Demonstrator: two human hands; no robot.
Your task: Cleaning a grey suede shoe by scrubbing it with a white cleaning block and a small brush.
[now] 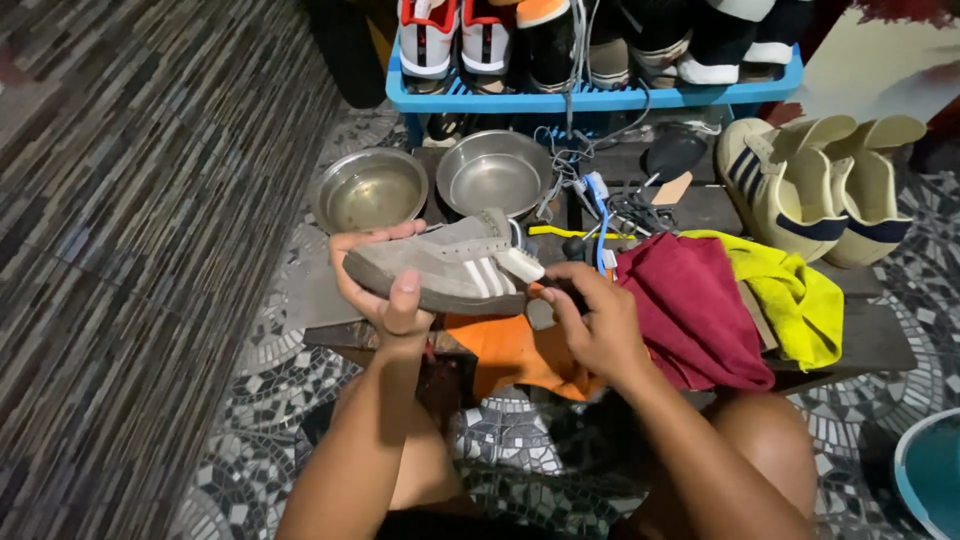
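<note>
Grey suede shoe [440,268] held sideways above the low dark table [870,340], long axis running left to right, toe pointing left, heel to the right, sole tipped toward the body. Left hand [385,290] clamped around the toe end, thumb up over the sole edge. Right hand [590,320] closed on a white-bristled brush [520,265], bristles pressed against the striped side near the heel.

Directly beneath, one orange cloth [515,355] hanging over the near table edge; to the right, one dark red cloth [690,310] and one yellow cloth [790,295], close together. Behind, two steel bowls [370,190] side by side, near the shoe. One pair of cream shoes [820,185] at the far right corner. Blue shoe rack [590,98] crowding the back edge. Open patterned floor [120,250] to the left.
</note>
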